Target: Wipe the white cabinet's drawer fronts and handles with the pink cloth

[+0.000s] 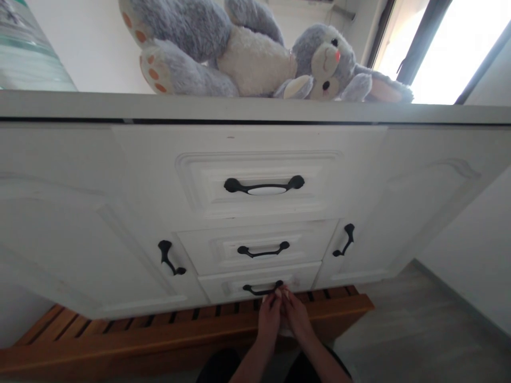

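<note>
My left hand (270,313) and my right hand (296,315) are close together, low in front of the white cabinet. Their fingers are closed around a pale, cloth-like piece (285,326), which shows between and below them; its kind is hard to make out. The fingertips are at the right end of the black handle (259,291) on the bottom drawer (227,285). Whether they touch that handle I cannot tell. All the drawers look closed.
A grey plush rabbit (255,53) lies on the cabinet top (80,106). Above are the middle drawer handle (263,251) and top drawer handle (264,186). Side doors carry black handles (171,259). A slatted wooden bench (159,335) runs along the base; a window (459,48) is at right.
</note>
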Tool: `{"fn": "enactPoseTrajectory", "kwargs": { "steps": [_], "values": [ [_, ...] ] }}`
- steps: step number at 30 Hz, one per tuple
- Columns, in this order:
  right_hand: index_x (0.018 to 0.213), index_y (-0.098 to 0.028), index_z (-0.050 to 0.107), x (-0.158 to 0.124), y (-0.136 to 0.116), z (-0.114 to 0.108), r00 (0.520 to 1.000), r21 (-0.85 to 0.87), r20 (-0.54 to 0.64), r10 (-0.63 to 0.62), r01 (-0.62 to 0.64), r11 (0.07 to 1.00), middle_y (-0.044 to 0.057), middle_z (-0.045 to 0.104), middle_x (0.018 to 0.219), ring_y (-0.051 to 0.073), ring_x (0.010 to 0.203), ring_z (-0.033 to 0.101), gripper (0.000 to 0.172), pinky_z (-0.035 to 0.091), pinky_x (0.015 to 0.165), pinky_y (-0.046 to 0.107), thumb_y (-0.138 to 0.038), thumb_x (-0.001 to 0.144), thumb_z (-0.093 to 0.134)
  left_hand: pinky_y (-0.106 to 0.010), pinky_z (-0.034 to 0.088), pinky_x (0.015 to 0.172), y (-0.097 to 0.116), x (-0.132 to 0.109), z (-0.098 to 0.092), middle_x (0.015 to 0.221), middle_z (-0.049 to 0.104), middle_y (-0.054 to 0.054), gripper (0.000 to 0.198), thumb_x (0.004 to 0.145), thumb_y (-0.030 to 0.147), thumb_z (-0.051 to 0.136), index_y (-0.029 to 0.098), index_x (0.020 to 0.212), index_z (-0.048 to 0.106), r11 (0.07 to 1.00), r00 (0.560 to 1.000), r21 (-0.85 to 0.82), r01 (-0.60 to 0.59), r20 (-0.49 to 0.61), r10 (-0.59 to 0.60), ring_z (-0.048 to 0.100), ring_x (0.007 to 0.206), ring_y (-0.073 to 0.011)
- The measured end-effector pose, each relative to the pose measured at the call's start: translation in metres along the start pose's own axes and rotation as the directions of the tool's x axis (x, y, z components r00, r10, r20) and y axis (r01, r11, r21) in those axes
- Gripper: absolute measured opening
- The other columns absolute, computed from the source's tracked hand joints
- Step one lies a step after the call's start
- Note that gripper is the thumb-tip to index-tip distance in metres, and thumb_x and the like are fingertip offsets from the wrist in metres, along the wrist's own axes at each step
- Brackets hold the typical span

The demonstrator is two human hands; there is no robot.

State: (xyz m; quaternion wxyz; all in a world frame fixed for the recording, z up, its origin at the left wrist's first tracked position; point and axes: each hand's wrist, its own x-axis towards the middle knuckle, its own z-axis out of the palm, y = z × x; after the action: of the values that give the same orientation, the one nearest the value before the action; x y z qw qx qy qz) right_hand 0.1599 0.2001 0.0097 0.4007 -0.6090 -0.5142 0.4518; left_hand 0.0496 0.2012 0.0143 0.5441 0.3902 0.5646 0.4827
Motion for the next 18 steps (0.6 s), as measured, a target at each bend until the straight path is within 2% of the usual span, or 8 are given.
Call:
{"fn": "enactPoseTrajectory", "kwargs": {
  "steps": [3, 5, 7, 10, 12, 14, 16, 18],
  "values": [
    [0.103, -0.018, 0.074, -0.003, -0.015, 0.04, 0.995, -0.049, 0.097, -0.008, 0.013, 0.999, 0.015, 0.076, 0.101, 0.03, 0.097, 0.07, 0.053, 0.049, 0.093, 0.042, -0.056, 0.09, 0.04, -0.044, 0.048, 0.1, -0.004, 0.001, -0.045, 0.097, 0.079, -0.012, 0.025, 0.074, 0.036, 0.065, 0.017, 0.086, 0.076, 1.0, 0.996, 0.031, 0.003, -0.085, -0.001, 0.069, 0.103, -0.0328],
    [0.103, -0.018, 0.075, -0.004, -0.024, 0.073, 0.988, -0.007, 0.152, -0.029, 0.03, 1.0, 0.014, 0.076, 0.106, 0.029, 0.102, 0.069, 0.05, 0.048, 0.096, 0.04, -0.053, 0.09, 0.043, -0.046, 0.047, 0.1, -0.002, 0.002, -0.08, 0.093, 0.078, -0.012, 0.025, 0.071, 0.037, 0.067, 0.017, 0.083, 0.075, 0.999, 0.988, 0.054, 0.007, -0.153, 0.001, 0.069, 0.101, -0.0337],
    [0.108, -0.018, 0.074, -0.004, -0.036, 0.103, 0.981, 0.095, 0.183, -0.06, 0.043, 0.995, 0.012, 0.074, 0.115, 0.027, 0.112, 0.066, 0.049, 0.044, 0.103, 0.039, -0.054, 0.089, 0.046, -0.047, 0.044, 0.105, 0.006, 0.002, -0.11, 0.098, 0.078, -0.012, 0.028, 0.07, 0.039, 0.068, 0.017, 0.086, 0.075, 0.998, 0.973, 0.069, 0.012, -0.229, 0.004, 0.068, 0.107, -0.0343],
    [0.114, -0.019, 0.072, -0.006, -0.063, 0.133, 0.978, 0.261, 0.189, -0.086, 0.035, 0.965, 0.011, 0.071, 0.123, 0.026, 0.119, 0.062, 0.053, 0.041, 0.108, 0.039, -0.058, 0.088, 0.049, -0.044, 0.037, 0.114, 0.028, -0.002, -0.132, 0.112, 0.077, -0.011, 0.032, 0.072, 0.042, 0.068, 0.02, 0.094, 0.075, 0.996, 0.951, 0.085, -0.005, -0.309, 0.031, 0.063, 0.121, -0.0322],
    [0.113, -0.019, 0.072, -0.011, -0.083, 0.136, 0.981, 0.386, 0.177, -0.081, 0.007, 0.922, 0.01, 0.072, 0.122, 0.026, 0.117, 0.063, 0.054, 0.042, 0.107, 0.04, -0.061, 0.086, 0.053, -0.043, 0.033, 0.118, 0.047, -0.009, -0.133, 0.12, 0.076, -0.011, 0.034, 0.076, 0.043, 0.066, 0.021, 0.099, 0.075, 0.994, 0.937, 0.098, -0.047, -0.34, 0.077, 0.059, 0.127, -0.0307],
    [0.112, -0.019, 0.072, -0.02, -0.102, 0.124, 0.981, 0.547, 0.184, -0.055, -0.055, 0.835, 0.009, 0.072, 0.121, 0.027, 0.115, 0.064, 0.053, 0.045, 0.104, 0.04, -0.06, 0.082, 0.061, -0.045, 0.033, 0.119, 0.062, -0.022, -0.129, 0.128, 0.073, -0.012, 0.037, 0.08, 0.044, 0.064, 0.021, 0.106, 0.075, 0.992, 0.931, 0.069, -0.106, -0.343, 0.124, 0.057, 0.131, -0.0302],
    [0.116, -0.019, 0.07, -0.034, -0.112, 0.098, 0.979, 0.656, 0.202, -0.005, -0.132, 0.743, 0.009, 0.073, 0.12, 0.028, 0.113, 0.066, 0.055, 0.048, 0.101, 0.041, -0.059, 0.079, 0.066, -0.045, 0.034, 0.119, 0.068, -0.041, -0.13, 0.133, 0.07, -0.013, 0.043, 0.083, 0.047, 0.061, 0.02, 0.115, 0.072, 0.985, 0.934, 0.025, -0.173, -0.314, 0.172, 0.057, 0.132, -0.0294],
    [0.121, -0.02, 0.068, -0.048, -0.115, 0.062, 0.986, 0.67, 0.158, 0.058, -0.15, 0.727, 0.01, 0.071, 0.124, 0.029, 0.115, 0.065, 0.058, 0.049, 0.101, 0.043, -0.06, 0.079, 0.065, -0.045, 0.037, 0.118, 0.065, -0.062, -0.137, 0.134, 0.07, -0.011, 0.05, 0.082, 0.054, 0.061, 0.022, 0.12, 0.071, 0.979, 0.932, -0.007, -0.205, -0.308, 0.193, 0.059, 0.129, -0.0288]
  ]
}}
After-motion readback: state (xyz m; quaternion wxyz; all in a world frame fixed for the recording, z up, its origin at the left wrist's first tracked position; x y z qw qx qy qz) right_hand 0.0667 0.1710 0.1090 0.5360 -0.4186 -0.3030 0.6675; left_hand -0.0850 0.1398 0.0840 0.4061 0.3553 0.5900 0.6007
